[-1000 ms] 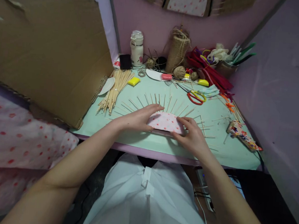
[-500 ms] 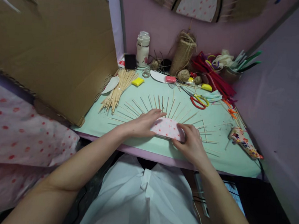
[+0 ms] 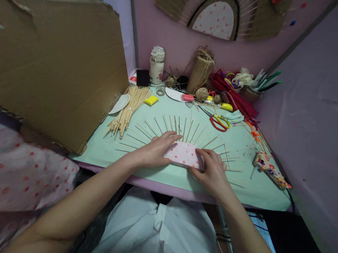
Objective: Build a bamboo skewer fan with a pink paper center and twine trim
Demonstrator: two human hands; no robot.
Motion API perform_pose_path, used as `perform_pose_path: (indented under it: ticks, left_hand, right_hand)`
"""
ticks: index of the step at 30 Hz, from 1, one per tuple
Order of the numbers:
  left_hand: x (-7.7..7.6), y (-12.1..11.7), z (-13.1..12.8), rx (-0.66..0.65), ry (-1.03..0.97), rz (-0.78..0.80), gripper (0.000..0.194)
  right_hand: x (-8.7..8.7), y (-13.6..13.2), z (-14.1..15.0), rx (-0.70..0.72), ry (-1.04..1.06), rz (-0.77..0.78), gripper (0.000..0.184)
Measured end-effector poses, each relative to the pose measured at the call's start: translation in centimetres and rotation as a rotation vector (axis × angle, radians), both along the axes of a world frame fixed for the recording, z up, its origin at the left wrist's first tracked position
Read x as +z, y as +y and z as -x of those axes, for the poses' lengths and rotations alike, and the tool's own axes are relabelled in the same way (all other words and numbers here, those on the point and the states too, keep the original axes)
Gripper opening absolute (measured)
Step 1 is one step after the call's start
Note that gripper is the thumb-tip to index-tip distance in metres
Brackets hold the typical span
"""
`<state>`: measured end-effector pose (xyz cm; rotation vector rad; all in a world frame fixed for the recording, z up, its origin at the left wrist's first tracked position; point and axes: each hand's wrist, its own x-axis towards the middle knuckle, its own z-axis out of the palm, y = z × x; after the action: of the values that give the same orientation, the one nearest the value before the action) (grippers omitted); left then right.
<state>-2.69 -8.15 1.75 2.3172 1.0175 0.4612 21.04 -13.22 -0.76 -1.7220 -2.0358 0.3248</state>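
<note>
A half-round piece covered in white cloth with red dots (image 3: 184, 154) lies flat near the table's front edge. Thin wooden sticks (image 3: 189, 130) fan out from around its curved side like rays. My left hand (image 3: 157, 152) grips its left end, thumb at the straight lower edge and fingers over the curved top. At the right end, my right hand (image 3: 211, 168) clasps it between thumb and fingers. Parts of both ends and some inner stick tips are hidden under my hands.
Red-and-yellow scissors (image 3: 219, 123), a bundle of sticks (image 3: 131, 110) and a yellow packet (image 3: 151, 100) lie behind. A glue gun in patterned cloth (image 3: 271, 169) rests at right. Cardboard (image 3: 56, 67) stands at left. A bottle (image 3: 156, 69) and a twine roll (image 3: 201, 72) stand at the back.
The camera view has tilted up slightly, so more of the wall hanging shows and the table sits lower. Both hands keep their hold on the dotted half-round piece.
</note>
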Motion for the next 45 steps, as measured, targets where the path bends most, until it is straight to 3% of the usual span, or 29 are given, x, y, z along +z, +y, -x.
perform_pose_path:
  ticks: [14,18,21,23,28,36,45]
  left_hand:
    - [0.5,-0.3,0.8,0.022,0.017,0.019,0.083]
    - [0.9,-2.4,1.8,0.161,-0.030,-0.103,0.068]
    - [-0.4,-4.9,1.6,0.348,-0.127,-0.304,0.040]
    - [-1.8,-6.3,1.0,0.402,-0.146,-0.390,0.027]
    - [-4.4,-8.1,-0.6,0.445,-0.187,-0.427,0.020]
    - [-4.0,-7.6,-0.5,0.518,-0.193,-0.401,0.026]
    - [-4.3,-7.3,-0.8,0.497,-0.247,-0.359,0.034]
  right_hand:
    - [0.1,0.1,-0.7,0.029,-0.096,0.012,0.053]
    - [1.2,-0.4,-1.5,0.119,-0.102,-0.075,0.058]
    - [1.7,0.1,-1.5,0.234,-0.141,-0.103,0.062]
    - [1.8,0.7,-1.0,0.301,-0.173,-0.105,0.063]
    - [1.4,2.1,0.5,0.422,-0.186,-0.075,0.054]
    - [1.0,2.3,1.3,0.433,-0.131,-0.096,0.035]
    - [0.4,2.2,1.6,0.402,-0.122,-0.079,0.034]
